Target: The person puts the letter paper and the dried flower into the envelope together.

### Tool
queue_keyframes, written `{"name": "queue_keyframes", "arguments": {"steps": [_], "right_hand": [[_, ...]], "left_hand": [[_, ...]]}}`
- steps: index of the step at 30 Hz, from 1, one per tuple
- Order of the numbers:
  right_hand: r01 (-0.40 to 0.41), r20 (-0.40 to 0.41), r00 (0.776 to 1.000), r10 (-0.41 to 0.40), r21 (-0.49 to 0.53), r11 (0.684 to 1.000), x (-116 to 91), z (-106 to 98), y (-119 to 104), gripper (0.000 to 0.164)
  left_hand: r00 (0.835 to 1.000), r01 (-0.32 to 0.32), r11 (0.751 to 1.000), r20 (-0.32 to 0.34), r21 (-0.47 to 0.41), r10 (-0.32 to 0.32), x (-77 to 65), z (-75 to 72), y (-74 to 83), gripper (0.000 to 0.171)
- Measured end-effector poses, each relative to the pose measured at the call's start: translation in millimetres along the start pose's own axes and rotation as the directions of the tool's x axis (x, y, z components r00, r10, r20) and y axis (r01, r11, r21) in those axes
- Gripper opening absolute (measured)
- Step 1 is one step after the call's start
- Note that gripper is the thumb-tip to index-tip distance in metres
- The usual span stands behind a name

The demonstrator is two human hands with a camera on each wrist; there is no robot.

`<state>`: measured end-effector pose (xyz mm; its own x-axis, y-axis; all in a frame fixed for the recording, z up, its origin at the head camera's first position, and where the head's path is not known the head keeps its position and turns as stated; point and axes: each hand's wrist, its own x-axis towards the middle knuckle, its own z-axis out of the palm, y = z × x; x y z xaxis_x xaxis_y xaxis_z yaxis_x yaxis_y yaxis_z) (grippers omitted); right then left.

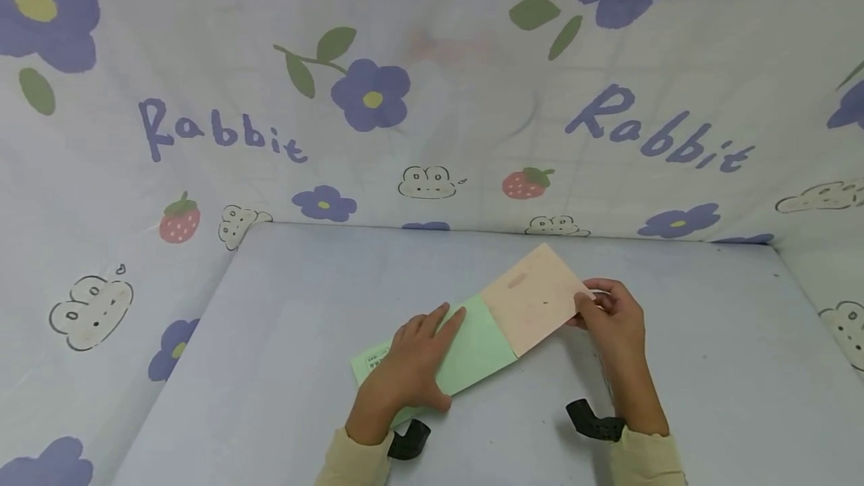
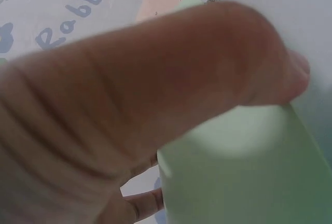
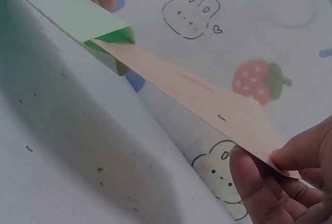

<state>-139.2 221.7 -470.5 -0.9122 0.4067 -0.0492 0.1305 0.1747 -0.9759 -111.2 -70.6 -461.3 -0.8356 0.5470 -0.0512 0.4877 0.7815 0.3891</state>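
A pale green paper sleeve [image 1: 475, 351] lies slanted on the table, with small dark print near its left end. My left hand [image 1: 415, 362] spans it from above and grips it across its width, thumb at the near edge and fingers at the far edge. Out of the sleeve's bulging end [image 3: 111, 40] extends a peach-coloured card [image 1: 533, 298] with a faint oblong mark. My right hand [image 1: 610, 317] pinches the card's outer right corner between thumb and fingers. How far the card reaches inside the sleeve is hidden. In the left wrist view the thumb [image 2: 181, 73] covers much of the sleeve.
The pale table [image 1: 290, 283] backs onto a hanging sheet [image 1: 466, 111] printed with flowers, rabbits and strawberries. Small dark specks [image 3: 101, 169] dot the table surface. A black curved piece is at each wrist, one at the left [image 1: 409, 441] and one at the right [image 1: 594, 421].
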Motion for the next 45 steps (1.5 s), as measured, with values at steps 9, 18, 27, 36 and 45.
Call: {"name": "queue_keyframes", "arguments": {"steps": [9, 18, 27, 36, 45], "right_hand": [[0.04, -0.033, 0.999, -0.04, -0.018, 0.999, -4.3, 1.6, -0.7, 0.026], [0.106, -0.062, 0.992, -0.107, -0.016, 0.994, -4.8, 0.6, 3.4, 0.022], [0.198, -0.012, 0.98, -0.198, 0.001, 0.98, -6.0, 3.3, 3.7, 0.021], [0.165, 0.197, 0.966, -0.169, 0.033, 0.986, -6.7, 3.2, 7.1, 0.032], [0.127, 0.331, 0.937, -0.109, -0.035, 0.991, -8.2, 9.7, 7.8, 0.021]], "left_hand": [[1.0, 0.006, 1.0, 0.029, -0.027, -0.005, 0.1, 0.8, -0.2, 0.121], [0.999, -0.004, 0.998, 0.041, -0.068, 0.007, -0.6, -0.6, -1.6, 0.12], [0.999, 0.005, 0.996, 0.033, -0.09, -0.002, -0.9, -2.6, -2.7, 0.119], [1.0, 0.008, 0.998, 0.02, -0.062, -0.007, -1.1, -3.8, -1.7, 0.117], [1.0, 0.008, 0.998, 0.012, -0.056, -0.008, -1.3, -5.2, -0.7, 0.116]]}}
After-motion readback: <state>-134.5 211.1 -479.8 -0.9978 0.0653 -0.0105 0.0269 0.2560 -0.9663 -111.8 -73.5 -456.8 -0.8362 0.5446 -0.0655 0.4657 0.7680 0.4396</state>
